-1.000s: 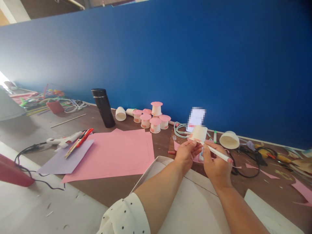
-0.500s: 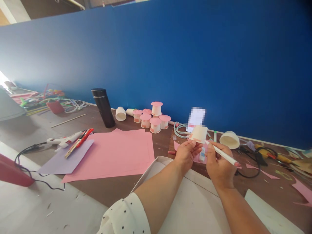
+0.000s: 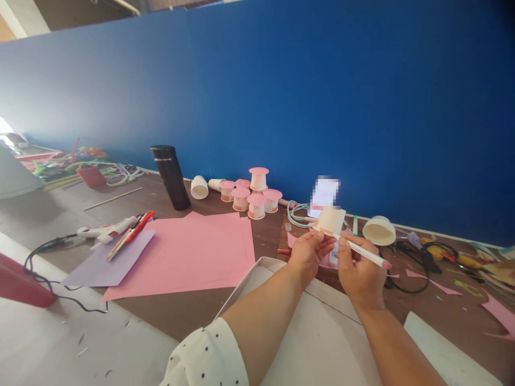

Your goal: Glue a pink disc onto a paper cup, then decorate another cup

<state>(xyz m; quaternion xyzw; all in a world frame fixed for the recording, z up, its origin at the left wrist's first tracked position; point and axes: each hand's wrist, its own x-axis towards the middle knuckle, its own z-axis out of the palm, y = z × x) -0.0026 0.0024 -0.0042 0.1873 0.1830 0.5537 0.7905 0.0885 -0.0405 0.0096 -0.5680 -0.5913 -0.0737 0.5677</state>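
Note:
A white paper cup (image 3: 330,220) with pinkish-orange marks near its rim is pinched upside down in my left hand (image 3: 309,252). My right hand (image 3: 360,273) grips a white marker (image 3: 367,253) with a pink end cap. The marker's tip meets the rim side of the cup. To the left of my hands stand several small paper cups (image 3: 256,208) topped with pink paper discs, one of them raised above the others. Behind the held cup a phone (image 3: 323,195) with a blurred screen leans against the blue partition.
Pink paper sheets (image 3: 193,257) lie at left, with a lilac sheet (image 3: 116,268), a red utility knife (image 3: 131,236) and a white glue gun (image 3: 107,231). A black flask (image 3: 171,179) stands behind. Another paper cup (image 3: 379,231) and cables lie at right. A white box lid (image 3: 317,332) is beneath my forearms.
The marker has swung a little lower and its tip has shifted left along the cup's rim. The cup is slightly turned in my left hand.

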